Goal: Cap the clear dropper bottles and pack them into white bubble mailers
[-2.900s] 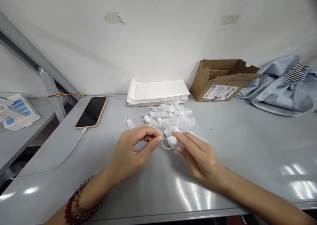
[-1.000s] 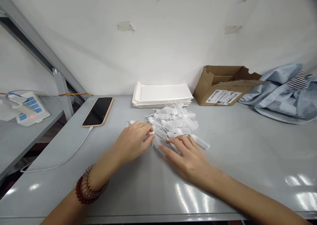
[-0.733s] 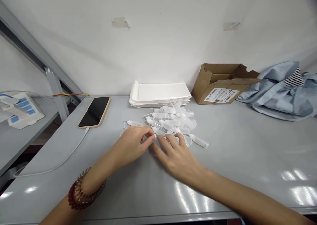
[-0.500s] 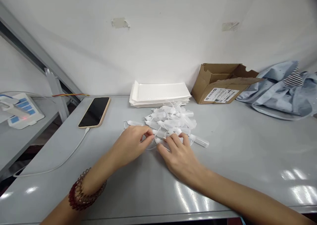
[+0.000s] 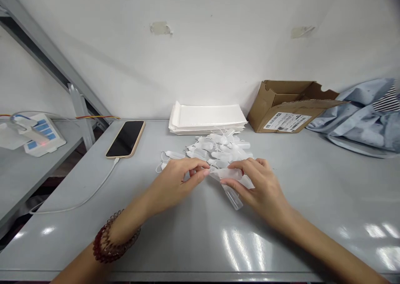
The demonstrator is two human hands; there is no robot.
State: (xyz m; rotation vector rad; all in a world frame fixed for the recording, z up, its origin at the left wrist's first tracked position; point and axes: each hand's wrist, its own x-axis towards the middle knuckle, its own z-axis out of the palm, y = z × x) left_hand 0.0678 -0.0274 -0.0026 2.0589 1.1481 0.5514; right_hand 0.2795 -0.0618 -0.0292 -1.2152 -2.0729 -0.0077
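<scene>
A pile of small translucent plastic squeeze bottles (image 5: 204, 144) with thin tips and white cap loops lies in the middle of the table. Between thumb and fingers, my right hand (image 5: 261, 188) grips one squeeze bottle (image 5: 229, 174) by its body, lying level just in front of the pile. At that bottle's narrow left end, my left hand (image 5: 178, 178) is closed in a pinch on its tip. Another squeeze bottle (image 5: 233, 197) slants towards me beneath the held one. Some bottles behind my right hand are partly hidden.
Behind the pile sits a stack of white trays (image 5: 208, 117). An open cardboard box (image 5: 287, 109) and a light blue cloth (image 5: 359, 117) are at the back right. A phone (image 5: 125, 139) with a charging cable (image 5: 93, 196) lies left; a power strip (image 5: 46, 136) is further left.
My right hand has shifted right and taken hold of a squeeze bottle, drawn from the pile's front. My left hand has moved slightly right to its tip. The view has turned slightly left.
</scene>
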